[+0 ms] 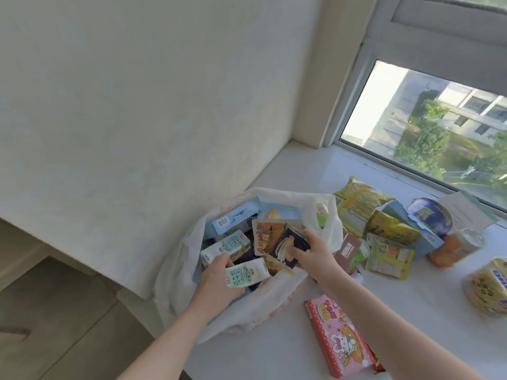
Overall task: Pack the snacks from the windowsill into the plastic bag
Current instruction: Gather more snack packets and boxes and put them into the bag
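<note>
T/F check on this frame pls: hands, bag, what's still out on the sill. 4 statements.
1. The left hand grips a small white-and-green carton over the open white plastic bag. True.
2. The right hand is empty. False: it pinches flat printed snack packets above the bag.
3. The pink rabbit-print box is inside the bag. False: it lies on the white windowsill, outside the bag.
4. Yellow crinkly snack bags lie on the windowsill right of the bag. True.

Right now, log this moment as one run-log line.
step: packing | left hand: holds milk carton in plastic bag | right hand: pinches snack packets at its mouth | on windowsill: pink box, yellow packs
</note>
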